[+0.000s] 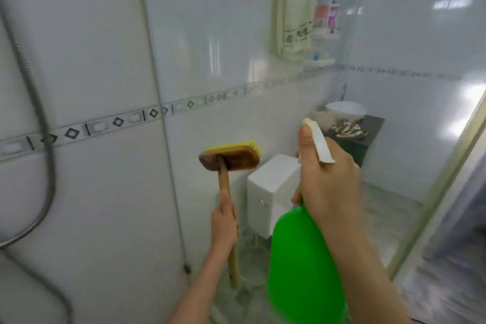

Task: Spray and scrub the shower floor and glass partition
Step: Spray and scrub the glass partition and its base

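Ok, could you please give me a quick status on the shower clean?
Left hand grips scrub brush, bristles facing glass partition. Right hand grips green spray bottle, raised. Nothing blocking the glass.

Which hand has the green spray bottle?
The right hand, gripping the green spray bottle by its neck; the left hand holds the wooden scrub brush with yellow bristles instead.

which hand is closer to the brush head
Left. The left hand grips the handle just below the brush head; the right hand is off to its right, holding the green spray bottle.
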`<move>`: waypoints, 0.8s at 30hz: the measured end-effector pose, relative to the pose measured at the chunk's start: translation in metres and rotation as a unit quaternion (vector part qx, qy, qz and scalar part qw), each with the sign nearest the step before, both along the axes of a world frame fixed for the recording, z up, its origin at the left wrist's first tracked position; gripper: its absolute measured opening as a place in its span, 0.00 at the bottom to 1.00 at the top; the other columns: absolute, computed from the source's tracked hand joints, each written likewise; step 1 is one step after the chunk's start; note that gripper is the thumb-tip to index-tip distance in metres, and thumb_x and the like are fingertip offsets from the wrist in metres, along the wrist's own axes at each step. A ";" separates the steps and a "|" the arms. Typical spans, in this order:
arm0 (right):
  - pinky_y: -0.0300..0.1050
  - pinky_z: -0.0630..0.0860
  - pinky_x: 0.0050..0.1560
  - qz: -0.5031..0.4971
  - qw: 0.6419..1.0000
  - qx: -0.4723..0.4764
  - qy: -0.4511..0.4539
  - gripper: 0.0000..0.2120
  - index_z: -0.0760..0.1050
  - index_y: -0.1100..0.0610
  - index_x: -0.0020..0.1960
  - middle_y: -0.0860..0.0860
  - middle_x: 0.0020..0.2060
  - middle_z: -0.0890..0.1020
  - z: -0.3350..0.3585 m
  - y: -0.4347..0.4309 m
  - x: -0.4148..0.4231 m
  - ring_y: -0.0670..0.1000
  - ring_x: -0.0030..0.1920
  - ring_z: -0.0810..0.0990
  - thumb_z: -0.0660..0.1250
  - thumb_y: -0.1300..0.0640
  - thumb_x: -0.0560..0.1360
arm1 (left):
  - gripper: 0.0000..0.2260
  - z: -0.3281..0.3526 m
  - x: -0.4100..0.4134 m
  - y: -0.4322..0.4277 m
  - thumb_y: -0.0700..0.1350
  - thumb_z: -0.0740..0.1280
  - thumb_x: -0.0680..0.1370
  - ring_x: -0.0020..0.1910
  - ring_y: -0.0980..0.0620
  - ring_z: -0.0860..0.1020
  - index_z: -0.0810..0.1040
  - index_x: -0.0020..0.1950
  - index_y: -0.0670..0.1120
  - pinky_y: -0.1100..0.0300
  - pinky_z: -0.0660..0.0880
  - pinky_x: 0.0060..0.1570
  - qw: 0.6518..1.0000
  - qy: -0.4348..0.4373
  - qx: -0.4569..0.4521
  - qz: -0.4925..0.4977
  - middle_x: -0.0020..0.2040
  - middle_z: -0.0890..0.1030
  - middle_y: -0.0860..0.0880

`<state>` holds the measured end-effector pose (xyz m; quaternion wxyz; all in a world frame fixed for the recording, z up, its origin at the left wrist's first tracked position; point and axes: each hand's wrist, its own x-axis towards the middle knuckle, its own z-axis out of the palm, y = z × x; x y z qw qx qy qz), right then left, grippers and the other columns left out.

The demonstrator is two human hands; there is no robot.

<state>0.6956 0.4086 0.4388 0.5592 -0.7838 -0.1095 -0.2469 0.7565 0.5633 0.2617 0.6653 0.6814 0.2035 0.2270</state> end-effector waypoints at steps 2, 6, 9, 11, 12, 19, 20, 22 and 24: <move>0.32 0.70 0.32 0.022 1.000 -0.012 0.004 0.23 0.74 0.56 0.40 0.56 0.29 0.78 0.000 0.001 0.003 0.55 0.34 0.79 0.54 0.39 0.80 | 0.27 -0.028 -0.022 -0.009 0.71 0.49 0.69 0.19 0.53 0.62 0.64 0.30 0.48 0.63 0.60 0.20 0.998 0.062 -0.019 -0.026 0.23 0.64 0.50; 0.40 0.76 0.34 0.069 0.997 -0.010 0.018 0.26 0.76 0.58 0.43 0.56 0.31 0.79 0.005 0.011 0.004 0.57 0.34 0.81 0.54 0.38 0.80 | 0.28 0.036 -0.003 0.021 0.72 0.50 0.72 0.18 0.53 0.61 0.65 0.32 0.48 0.65 0.60 0.21 0.998 0.059 -0.021 -0.023 0.21 0.64 0.52; 0.48 0.79 0.37 0.099 0.995 -0.002 0.012 0.24 0.75 0.58 0.42 0.57 0.34 0.80 0.001 0.020 -0.005 0.59 0.34 0.81 0.54 0.39 0.81 | 0.27 0.098 -0.002 0.044 0.72 0.51 0.73 0.19 0.54 0.59 0.63 0.33 0.49 0.67 0.58 0.21 0.998 0.022 -0.040 -0.044 0.23 0.62 0.52; 0.43 0.77 0.30 0.127 0.992 0.016 0.010 0.23 0.74 0.58 0.42 0.57 0.36 0.80 -0.005 0.026 -0.011 0.57 0.31 0.81 0.55 0.40 0.81 | 0.26 0.109 -0.021 0.051 0.71 0.51 0.74 0.19 0.54 0.60 0.64 0.33 0.49 0.66 0.59 0.20 0.999 0.011 -0.018 -0.031 0.23 0.62 0.52; 0.35 0.73 0.26 0.143 0.989 0.021 0.011 0.23 0.74 0.59 0.43 0.58 0.36 0.80 -0.008 0.028 -0.013 0.54 0.28 0.80 0.55 0.41 0.81 | 0.26 0.105 -0.036 0.054 0.71 0.51 0.75 0.19 0.54 0.61 0.64 0.33 0.49 0.65 0.60 0.20 1.000 0.011 0.000 -0.012 0.23 0.63 0.52; 0.47 0.75 0.27 0.281 0.959 0.015 0.029 0.21 0.76 0.62 0.46 0.61 0.36 0.82 -0.046 0.071 -0.045 0.49 0.17 0.76 0.58 0.45 0.82 | 0.25 0.014 -0.215 0.086 0.65 0.53 0.77 0.23 0.54 0.68 0.71 0.34 0.46 0.59 0.66 0.27 0.956 0.102 0.215 0.171 0.24 0.69 0.52; 0.47 0.74 0.28 0.300 0.954 0.008 0.029 0.21 0.76 0.62 0.46 0.61 0.33 0.81 -0.054 0.081 -0.054 0.50 0.17 0.76 0.58 0.45 0.82 | 0.25 0.004 -0.245 0.085 0.65 0.53 0.77 0.24 0.54 0.69 0.72 0.34 0.45 0.58 0.67 0.28 0.949 0.121 0.219 0.191 0.24 0.70 0.52; 0.42 0.72 0.27 0.337 0.941 -0.001 0.037 0.21 0.77 0.63 0.46 0.61 0.26 0.77 -0.069 0.098 -0.075 0.50 0.18 0.75 0.58 0.45 0.82 | 0.25 -0.012 -0.307 0.080 0.63 0.54 0.77 0.24 0.56 0.69 0.73 0.35 0.45 0.58 0.68 0.29 0.933 0.159 0.225 0.231 0.24 0.71 0.52; 0.39 0.71 0.26 0.382 0.923 -0.005 0.042 0.21 0.77 0.63 0.47 0.64 0.26 0.76 -0.081 0.114 -0.099 0.51 0.18 0.76 0.59 0.45 0.82 | 0.23 -0.026 -0.363 0.068 0.61 0.53 0.78 0.23 0.59 0.67 0.72 0.34 0.46 0.63 0.64 0.27 0.918 0.198 0.221 0.264 0.23 0.69 0.54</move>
